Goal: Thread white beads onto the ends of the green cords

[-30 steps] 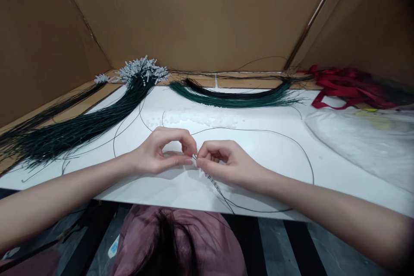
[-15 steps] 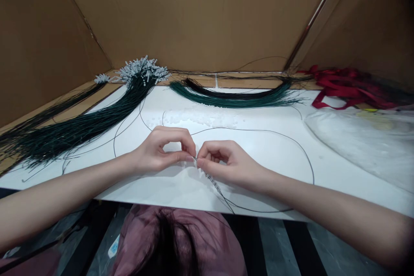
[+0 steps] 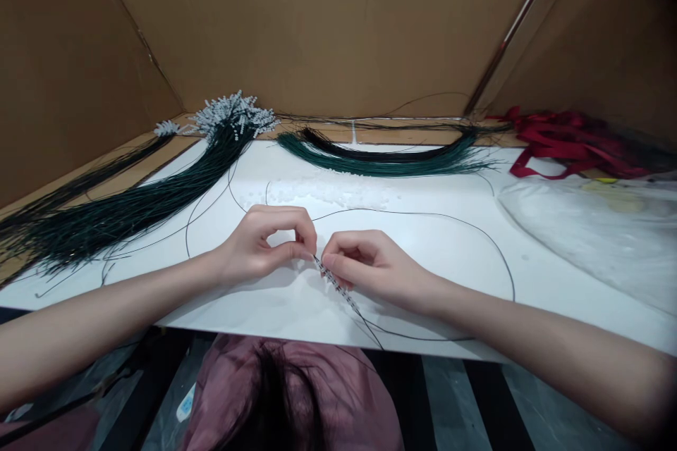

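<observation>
Between my hands is a strand of small pale beads point(image 3: 341, 289) on thin dark wire, slanting down to the right. My left hand point(image 3: 278, 236) pinches its upper end between thumb and forefinger. My right hand point(image 3: 364, 257), closed with thumb against curled fingers, grips the strand just below that. From the strand's lower end the dark wire point(image 3: 423, 337) runs out in a wide loop round to the right. Loose white beads point(image 3: 328, 192) lie spread on the white board point(image 3: 438, 261) beyond my hands.
At left lies a thick bundle of dark green wires point(image 3: 159, 204) with white beaded tips point(image 3: 233, 113). Bare green and black wires point(image 3: 381, 165) curve along the back. Red ribbon point(image 3: 560, 144) and a clear plastic bag point(image 3: 597, 225) are at right. Cardboard walls point(image 3: 328, 28) enclose the board.
More of the beaded strand now shows between my fingertips, and its upper end appears beside my left thumb. My left hand has shifted slightly left; the wire loop has moved a little.
</observation>
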The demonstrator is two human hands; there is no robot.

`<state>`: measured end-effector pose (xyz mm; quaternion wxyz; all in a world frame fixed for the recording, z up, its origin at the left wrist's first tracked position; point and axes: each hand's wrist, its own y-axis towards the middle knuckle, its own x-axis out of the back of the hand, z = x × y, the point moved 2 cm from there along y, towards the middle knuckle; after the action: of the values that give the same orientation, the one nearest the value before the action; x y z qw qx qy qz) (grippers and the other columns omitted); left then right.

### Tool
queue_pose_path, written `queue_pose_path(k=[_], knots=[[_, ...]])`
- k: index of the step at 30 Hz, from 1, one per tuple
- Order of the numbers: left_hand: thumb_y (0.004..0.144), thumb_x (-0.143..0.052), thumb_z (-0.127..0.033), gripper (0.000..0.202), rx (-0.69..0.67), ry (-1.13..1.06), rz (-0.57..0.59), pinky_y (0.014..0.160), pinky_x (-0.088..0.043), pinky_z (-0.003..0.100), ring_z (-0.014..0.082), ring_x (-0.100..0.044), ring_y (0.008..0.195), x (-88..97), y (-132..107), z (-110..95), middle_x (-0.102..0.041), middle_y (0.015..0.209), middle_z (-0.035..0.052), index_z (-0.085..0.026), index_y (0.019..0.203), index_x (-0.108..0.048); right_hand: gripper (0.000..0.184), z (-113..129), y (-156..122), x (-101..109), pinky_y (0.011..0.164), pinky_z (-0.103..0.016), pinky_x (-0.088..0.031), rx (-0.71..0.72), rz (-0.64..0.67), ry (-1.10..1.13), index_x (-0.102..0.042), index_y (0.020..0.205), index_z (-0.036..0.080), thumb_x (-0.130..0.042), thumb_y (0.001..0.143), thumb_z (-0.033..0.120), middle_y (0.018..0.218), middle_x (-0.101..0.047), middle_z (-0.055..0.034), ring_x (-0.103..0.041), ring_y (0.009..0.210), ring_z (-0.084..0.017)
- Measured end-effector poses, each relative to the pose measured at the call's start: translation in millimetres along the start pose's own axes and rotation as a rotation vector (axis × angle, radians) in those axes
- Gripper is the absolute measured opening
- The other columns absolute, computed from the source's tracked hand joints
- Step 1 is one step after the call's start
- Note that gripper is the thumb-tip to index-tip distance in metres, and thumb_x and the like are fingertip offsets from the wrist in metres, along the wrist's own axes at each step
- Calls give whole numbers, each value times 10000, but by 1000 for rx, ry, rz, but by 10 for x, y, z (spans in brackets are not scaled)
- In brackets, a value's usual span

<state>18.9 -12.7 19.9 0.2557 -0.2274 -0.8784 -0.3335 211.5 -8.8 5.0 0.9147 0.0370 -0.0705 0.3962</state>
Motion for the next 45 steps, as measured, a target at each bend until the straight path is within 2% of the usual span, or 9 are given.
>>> queue_pose_path(k=[6,16,22,32,45], knots=[[863,-627,-125,107,6,-2,2,637,-485,246,138,-608,646,5,1,-3,-671,715,32,-156,763,-649,50,34,-19,-16,524,-201,-316,-42,-1,27,-608,758,138,-620,805,131,603,-474,52,-415,558,-73],[849,-621,-54,119,-6,10,3,651,-474,232,118,-592,665,-4,-13,-6,-653,736,14,-148,780,-640,109,-22,-10,2,550,-218,-327,-7,11,-30,-633,808,127,-588,860,211,629,-486,33,-436,595,-89],[854,-648,-90,89,-10,12,-7,650,-472,236,121,-590,664,0,-13,1,-651,737,14,-148,787,-639,81,-25,-7,7,551,-222,-316,-20,46,-33,-616,769,134,-556,821,152,631,-489,29,-429,594,-91],[853,-660,-104,83,-13,29,-18,647,-471,239,120,-591,659,0,-20,-11,-653,736,12,-149,787,-641,90,-22,-8,12,589,-250,-358,-31,82,-18,-608,782,133,-536,750,176,689,-569,-13,-496,637,-124],[851,-668,-105,82,-10,22,-32,647,-474,241,118,-592,658,-4,-20,-5,-654,735,10,-149,788,-642,148,-3,3,25,593,-250,-365,-30,109,-12,-612,803,135,-517,697,171,698,-568,-13,-513,647,-130]])
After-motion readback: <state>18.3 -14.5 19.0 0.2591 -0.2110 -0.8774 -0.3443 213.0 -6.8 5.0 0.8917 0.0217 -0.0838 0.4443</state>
